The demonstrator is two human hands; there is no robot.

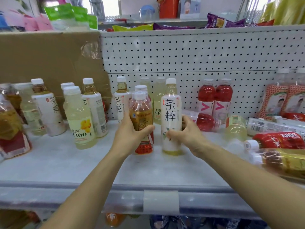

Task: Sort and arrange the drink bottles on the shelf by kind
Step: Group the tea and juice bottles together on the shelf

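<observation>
On the shelf (79,162) left hand (132,134) is wrapping the upright amber bottle (141,113); right hand (186,133) is clasping the upright white-label bottle (171,109) just right of it.

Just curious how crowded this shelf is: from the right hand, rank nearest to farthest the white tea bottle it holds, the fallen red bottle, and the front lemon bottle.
1. Tea bottle: gripped by the right hand.
2. Fallen red bottle: just right of the hand.
3. Lemon bottle: far off on the left.
</observation>
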